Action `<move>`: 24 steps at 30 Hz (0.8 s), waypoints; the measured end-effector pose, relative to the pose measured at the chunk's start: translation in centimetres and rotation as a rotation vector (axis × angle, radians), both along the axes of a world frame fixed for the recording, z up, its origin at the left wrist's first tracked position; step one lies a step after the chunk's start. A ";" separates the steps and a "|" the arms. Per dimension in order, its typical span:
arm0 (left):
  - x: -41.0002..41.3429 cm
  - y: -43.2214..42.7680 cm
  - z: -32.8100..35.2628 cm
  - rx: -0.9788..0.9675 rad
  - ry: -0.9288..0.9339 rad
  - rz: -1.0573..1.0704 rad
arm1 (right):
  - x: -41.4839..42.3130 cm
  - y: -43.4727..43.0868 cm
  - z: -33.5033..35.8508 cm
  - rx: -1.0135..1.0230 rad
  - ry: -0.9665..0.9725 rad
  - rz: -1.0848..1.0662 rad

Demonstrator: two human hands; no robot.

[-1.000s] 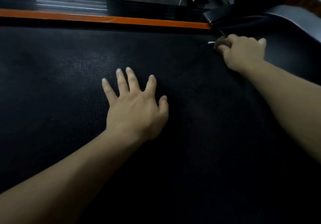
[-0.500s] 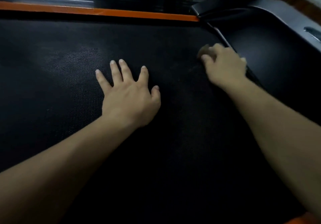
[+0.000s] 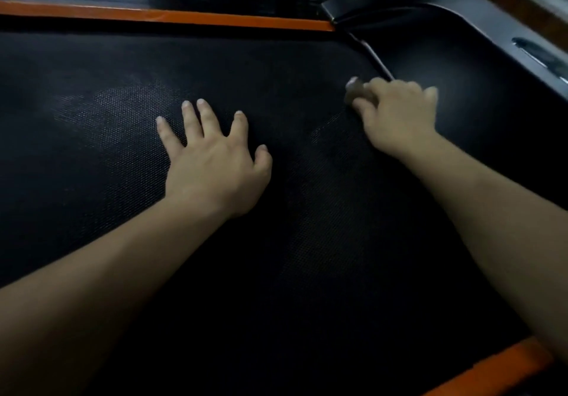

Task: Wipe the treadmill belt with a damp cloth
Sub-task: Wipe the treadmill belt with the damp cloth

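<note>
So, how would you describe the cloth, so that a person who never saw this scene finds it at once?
Look at the wide black belt with the orange rail along its far edge. Near its far right corner the right hand grips the cloth, a small grey-brown wad poking out past the fingers. The left hand lies flat and holds nothing.

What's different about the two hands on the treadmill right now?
The left hand lies flat with fingers spread; the right hand is curled. The left hand holds nothing; the right hand grips a small cloth. Both rest on the belt.
</note>
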State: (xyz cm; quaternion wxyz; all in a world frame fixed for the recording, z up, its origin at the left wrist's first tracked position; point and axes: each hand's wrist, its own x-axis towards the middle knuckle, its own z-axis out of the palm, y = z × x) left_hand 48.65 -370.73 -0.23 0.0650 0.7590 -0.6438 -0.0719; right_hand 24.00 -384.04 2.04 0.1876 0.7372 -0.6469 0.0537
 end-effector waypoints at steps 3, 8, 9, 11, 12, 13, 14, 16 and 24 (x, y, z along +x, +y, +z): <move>0.1 -0.1 -0.1 -0.006 -0.008 0.012 | -0.7 -0.1 0.2 0.008 0.002 0.017; 0.0 0.0 -0.2 -0.008 -0.012 0.009 | -1.1 -0.6 0.8 0.057 -0.110 -0.166; 0.0 -0.1 -0.2 -0.006 -0.013 0.011 | -1.1 0.6 0.5 0.063 -0.155 -0.138; 0.0 -0.1 -0.1 0.001 -0.009 0.015 | -1.5 4.0 -0.2 0.046 -0.190 -0.051; -0.1 -0.1 -0.1 0.004 -0.006 0.015 | -1.5 5.6 -0.3 0.043 -0.189 0.000; -0.1 -0.1 -0.1 0.003 -0.003 0.015 | -1.5 6.5 -0.4 0.048 -0.180 0.037; -0.1 -0.1 0.0 0.004 0.001 0.012 | -1.4 6.5 -0.3 0.056 -0.174 0.052; -0.1 0.0 0.1 0.007 0.015 0.007 | -0.8 4.9 0.1 0.101 -0.211 -0.015; 0.8 0.0 0.2 0.030 0.047 -0.067 | 5.8 13.7 -1.1 0.118 -0.374 0.346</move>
